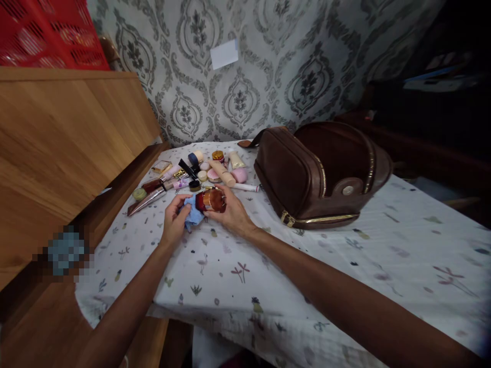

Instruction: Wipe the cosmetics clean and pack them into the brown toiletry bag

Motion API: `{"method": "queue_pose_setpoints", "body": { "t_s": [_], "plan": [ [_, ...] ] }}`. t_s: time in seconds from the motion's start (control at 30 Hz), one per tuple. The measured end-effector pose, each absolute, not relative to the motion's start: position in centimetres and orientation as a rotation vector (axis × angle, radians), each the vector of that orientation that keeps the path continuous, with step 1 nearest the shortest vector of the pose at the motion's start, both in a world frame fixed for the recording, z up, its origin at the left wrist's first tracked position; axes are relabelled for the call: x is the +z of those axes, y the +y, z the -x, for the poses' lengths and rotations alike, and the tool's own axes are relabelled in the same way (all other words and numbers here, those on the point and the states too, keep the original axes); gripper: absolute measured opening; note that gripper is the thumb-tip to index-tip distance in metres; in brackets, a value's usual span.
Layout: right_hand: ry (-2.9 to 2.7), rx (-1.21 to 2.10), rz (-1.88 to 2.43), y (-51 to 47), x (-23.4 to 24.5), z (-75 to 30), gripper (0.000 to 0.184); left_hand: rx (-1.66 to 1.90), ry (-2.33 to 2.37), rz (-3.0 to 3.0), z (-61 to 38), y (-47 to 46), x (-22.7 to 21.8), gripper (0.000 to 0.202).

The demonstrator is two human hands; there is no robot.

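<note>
My right hand [230, 213] is wrapped round a small dark red jar with a gold band [211, 200], held on its side just above the table. My left hand [174, 220] pinches a blue cloth [193, 213] against the jar's left end. Both hands hover over a white cloth with small printed figures [307, 266] that covers the table. Just beyond them lie several cosmetics [207, 171]: tubes, small pots, a pink sponge and a long metallic tube [148, 201].
A brown leather toiletry bag [318, 174] with a gold zip stands open to the right of the cosmetics. A wooden panel [65, 148] rises along the left. A red crate [49, 33] sits at top left. Patterned wallpaper is behind.
</note>
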State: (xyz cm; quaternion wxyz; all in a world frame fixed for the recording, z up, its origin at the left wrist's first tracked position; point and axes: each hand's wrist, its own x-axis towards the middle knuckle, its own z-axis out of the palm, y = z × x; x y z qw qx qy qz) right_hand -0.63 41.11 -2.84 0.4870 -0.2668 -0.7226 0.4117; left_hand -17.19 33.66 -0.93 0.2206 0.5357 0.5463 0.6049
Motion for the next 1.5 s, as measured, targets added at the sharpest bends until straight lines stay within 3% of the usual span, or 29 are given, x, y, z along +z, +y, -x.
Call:
{"method": "queue_pose_setpoints", "body": {
  "t_s": [0.13, 0.37, 0.53, 0.67, 0.93, 1.2, 1.5],
  "plan": [
    [-1.844, 0.881, 0.72, 41.2, -2.7, 0.6, 0.045, 1.701, 1.583, -1.523, 17.0, 33.5, -1.0, 0.024],
    [-2.165, 0.622, 0.825, 39.7, -2.2, 0.3, 0.054, 1.728, 1.854, -2.112, 16.1, 32.5, -0.5, 0.023],
    [-2.23, 0.606, 0.848, 39.8, -2.2, 0.3, 0.044, 1.414, 1.7, -2.693, 15.5, 32.2, -0.1, 0.026],
    [-2.178, 0.73, 0.813, 40.3, -2.4, 0.3, 0.041, 1.187, 1.641, -2.814, 15.0, 32.0, 0.1, 0.027],
    [-2.055, 0.89, 0.783, 40.5, -2.6, 0.4, 0.047, 1.472, 1.897, -2.315, 15.2, 32.3, 0.5, 0.021],
    [-1.847, 1.02, 0.76, 41.2, -3.0, 0.1, 0.046, 1.385, 2.064, -1.801, 16.0, 33.4, -0.4, 0.02],
    [-1.57, 1.419, 0.551, 41.4, -2.9, 0.3, 0.041, 1.421, 1.359, -0.944, 15.4, 34.4, -1.3, 0.06]
  ]
}}
